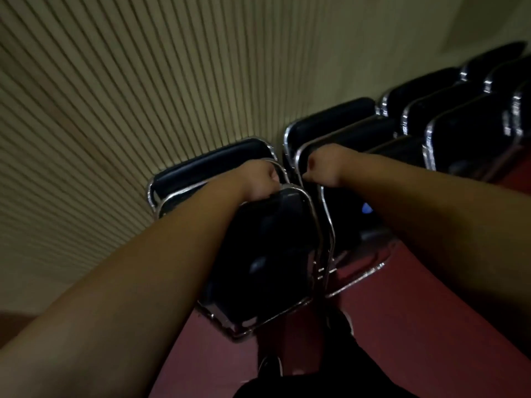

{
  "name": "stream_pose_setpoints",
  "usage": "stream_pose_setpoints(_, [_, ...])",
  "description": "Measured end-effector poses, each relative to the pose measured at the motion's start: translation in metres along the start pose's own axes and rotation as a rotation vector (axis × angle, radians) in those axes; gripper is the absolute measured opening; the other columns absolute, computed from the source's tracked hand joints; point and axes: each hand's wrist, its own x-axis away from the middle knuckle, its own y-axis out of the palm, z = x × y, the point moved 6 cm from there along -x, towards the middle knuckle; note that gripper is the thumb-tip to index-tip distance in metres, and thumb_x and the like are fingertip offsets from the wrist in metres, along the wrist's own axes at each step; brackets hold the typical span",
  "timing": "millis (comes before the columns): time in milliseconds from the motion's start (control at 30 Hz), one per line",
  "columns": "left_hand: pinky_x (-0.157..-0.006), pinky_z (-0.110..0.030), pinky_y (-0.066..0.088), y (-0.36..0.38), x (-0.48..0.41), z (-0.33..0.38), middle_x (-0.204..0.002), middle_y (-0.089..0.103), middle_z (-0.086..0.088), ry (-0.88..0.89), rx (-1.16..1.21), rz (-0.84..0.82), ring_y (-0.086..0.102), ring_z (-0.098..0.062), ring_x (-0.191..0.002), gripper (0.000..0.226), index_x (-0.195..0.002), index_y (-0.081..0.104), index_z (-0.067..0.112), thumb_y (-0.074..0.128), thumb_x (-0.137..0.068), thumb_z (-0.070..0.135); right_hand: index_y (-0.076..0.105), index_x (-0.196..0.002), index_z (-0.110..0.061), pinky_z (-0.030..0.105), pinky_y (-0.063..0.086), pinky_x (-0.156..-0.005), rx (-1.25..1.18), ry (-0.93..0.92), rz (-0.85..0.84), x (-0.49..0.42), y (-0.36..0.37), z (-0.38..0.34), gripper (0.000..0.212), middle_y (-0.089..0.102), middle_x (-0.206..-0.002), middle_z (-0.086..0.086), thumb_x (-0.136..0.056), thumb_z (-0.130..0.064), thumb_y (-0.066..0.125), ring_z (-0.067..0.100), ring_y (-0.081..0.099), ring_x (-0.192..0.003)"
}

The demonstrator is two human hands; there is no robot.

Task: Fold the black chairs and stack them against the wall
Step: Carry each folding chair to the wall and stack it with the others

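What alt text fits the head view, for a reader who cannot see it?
Seen from above, a person's left hand grips the top of a folded black chair and the right hand grips the neighbouring chair. More folded chairs line a ribbed beige wall on a red floor.

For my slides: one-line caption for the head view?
Left hand grips the front folded chair, right hand the neighbouring chair, both by chrome tops, at the ribbed wall.
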Motion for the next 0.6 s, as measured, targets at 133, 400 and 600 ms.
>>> stream_pose_setpoints(133, [-0.089, -0.041, 0.06, 0.043, 0.005, 0.078, -0.087, 0.077, -0.005, 0.183, -0.021, -0.106, 0.074, -0.023, -0.089, 0.012, -0.092, 0.076, 0.014, 0.068, -0.09, 0.023, 0.077, -0.11, -0.006, 0.032, 0.049, -0.091, -0.016, 0.185, -0.03, 0.084, 0.021, 0.046, 0.041, 0.072, -0.12, 0.02, -0.101, -0.04, 0.054, 0.037, 0.065, -0.115])
stream_pose_setpoints(400, [-0.09, -0.033, 0.058, 0.178, 0.07, 0.296, -0.096, 0.077, -0.002, 0.563, -0.183, -0.376, 0.073, -0.019, -0.093, 0.011, -0.096, 0.078, 0.016, 0.07, -0.095, 0.023, 0.069, -0.131, -0.008, 0.033, 0.048, -0.096, -0.083, 0.614, -0.082, 0.321, 0.069, 0.181, 0.044, 0.066, -0.135, 0.02, -0.109, -0.037, 0.044, 0.037, 0.061, -0.123])
stream_pose_setpoints(600, [-0.091, -0.038, 0.06, 0.298, 0.173, 0.453, -0.095, 0.08, -0.004, 0.81, -0.322, -0.477, 0.075, -0.022, -0.091, 0.014, -0.092, 0.079, 0.013, 0.068, -0.094, 0.021, 0.077, -0.115, -0.007, 0.034, 0.054, -0.088, -0.3, 0.969, -0.046, 0.52, 0.138, 0.267, 0.045, 0.073, -0.115, 0.017, -0.104, -0.041, 0.05, 0.033, 0.068, -0.107])
